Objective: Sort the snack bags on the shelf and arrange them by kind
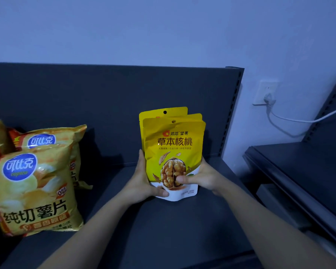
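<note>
**Walnut pouches held upright on shelf**

The yellow walnut pouches stood stacked front to back on the dark shelf, right of centre. The left hand gripped the stack's left edge, its thumb across the lower front. The right hand gripped the right edge, thumb pressed on the printed walnut. The potato chip bags sat grouped at the shelf's left end, well apart from the pouches.
</note>
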`<state>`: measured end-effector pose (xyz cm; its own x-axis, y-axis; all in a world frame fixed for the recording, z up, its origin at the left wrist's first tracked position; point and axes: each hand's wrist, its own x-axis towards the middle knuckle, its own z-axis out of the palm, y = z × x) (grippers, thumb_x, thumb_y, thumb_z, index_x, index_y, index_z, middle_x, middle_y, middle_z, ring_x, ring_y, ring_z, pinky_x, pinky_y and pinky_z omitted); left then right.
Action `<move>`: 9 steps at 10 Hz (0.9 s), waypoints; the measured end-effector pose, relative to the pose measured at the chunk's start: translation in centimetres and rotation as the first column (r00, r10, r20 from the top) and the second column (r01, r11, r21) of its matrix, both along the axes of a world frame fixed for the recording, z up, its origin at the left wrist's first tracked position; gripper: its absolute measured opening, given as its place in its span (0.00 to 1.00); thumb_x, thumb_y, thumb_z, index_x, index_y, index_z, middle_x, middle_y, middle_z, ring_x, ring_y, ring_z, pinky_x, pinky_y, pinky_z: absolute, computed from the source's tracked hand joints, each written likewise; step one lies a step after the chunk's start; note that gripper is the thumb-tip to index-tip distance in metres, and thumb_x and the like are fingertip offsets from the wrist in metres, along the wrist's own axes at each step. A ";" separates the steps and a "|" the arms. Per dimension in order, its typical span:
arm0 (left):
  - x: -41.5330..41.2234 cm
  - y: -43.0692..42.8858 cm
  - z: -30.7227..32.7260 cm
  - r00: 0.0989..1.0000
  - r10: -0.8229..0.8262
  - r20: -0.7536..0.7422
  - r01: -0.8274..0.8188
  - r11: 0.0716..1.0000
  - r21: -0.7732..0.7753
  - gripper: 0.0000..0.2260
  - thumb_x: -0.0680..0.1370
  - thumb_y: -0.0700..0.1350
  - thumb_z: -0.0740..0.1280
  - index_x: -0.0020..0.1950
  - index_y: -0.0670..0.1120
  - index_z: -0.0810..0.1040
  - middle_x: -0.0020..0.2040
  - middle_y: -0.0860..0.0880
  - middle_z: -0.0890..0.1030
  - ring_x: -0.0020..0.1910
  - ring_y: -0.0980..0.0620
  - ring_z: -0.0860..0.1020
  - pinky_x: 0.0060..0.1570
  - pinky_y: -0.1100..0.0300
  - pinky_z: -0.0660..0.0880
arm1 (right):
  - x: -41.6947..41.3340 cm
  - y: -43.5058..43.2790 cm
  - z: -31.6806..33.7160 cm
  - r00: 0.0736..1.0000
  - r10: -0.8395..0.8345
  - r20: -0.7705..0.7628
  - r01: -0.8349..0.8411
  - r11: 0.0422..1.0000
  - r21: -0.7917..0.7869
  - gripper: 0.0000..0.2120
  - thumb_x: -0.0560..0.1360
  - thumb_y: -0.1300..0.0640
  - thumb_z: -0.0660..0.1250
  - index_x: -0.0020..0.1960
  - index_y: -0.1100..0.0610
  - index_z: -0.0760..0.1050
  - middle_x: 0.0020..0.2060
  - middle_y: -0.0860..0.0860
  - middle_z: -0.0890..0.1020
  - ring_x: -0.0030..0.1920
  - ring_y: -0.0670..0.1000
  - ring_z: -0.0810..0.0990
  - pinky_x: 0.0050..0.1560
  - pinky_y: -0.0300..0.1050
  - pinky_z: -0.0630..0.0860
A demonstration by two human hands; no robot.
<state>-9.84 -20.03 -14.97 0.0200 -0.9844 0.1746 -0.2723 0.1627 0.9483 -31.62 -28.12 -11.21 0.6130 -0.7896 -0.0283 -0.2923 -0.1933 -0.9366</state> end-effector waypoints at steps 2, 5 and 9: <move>0.9 -0.1 -1.4 0.995 0.024 0.101 -0.032 0.996 0.078 0.64 0.53 0.54 0.86 0.75 0.65 0.45 0.70 0.56 0.71 0.70 0.44 0.70 0.65 0.38 0.69 | -0.5 0.7 -0.4 0.999 -0.002 -0.051 0.002 1.000 0.005 0.56 0.58 0.46 0.84 0.76 0.42 0.53 0.67 0.44 0.76 0.66 0.49 0.75 0.67 0.57 0.72; 0.2 1.7 -0.5 0.967 0.042 0.249 -0.074 0.990 0.121 0.49 0.53 0.56 0.81 0.68 0.58 0.59 0.65 0.55 0.73 0.64 0.53 0.73 0.64 0.49 0.72 | -0.9 3.4 -0.9 0.977 -0.176 -0.122 0.176 0.984 -0.009 0.45 0.60 0.43 0.81 0.71 0.44 0.64 0.61 0.41 0.79 0.61 0.44 0.77 0.64 0.47 0.74; -2.7 9.2 2.7 0.774 0.187 0.606 -0.370 0.909 0.193 0.46 0.72 0.56 0.73 0.78 0.40 0.50 0.73 0.42 0.67 0.70 0.43 0.68 0.59 0.55 0.70 | -2.4 10.3 0.3 0.876 -0.248 -0.413 0.221 0.969 -0.113 0.48 0.73 0.41 0.70 0.79 0.58 0.46 0.79 0.53 0.52 0.77 0.55 0.55 0.73 0.50 0.60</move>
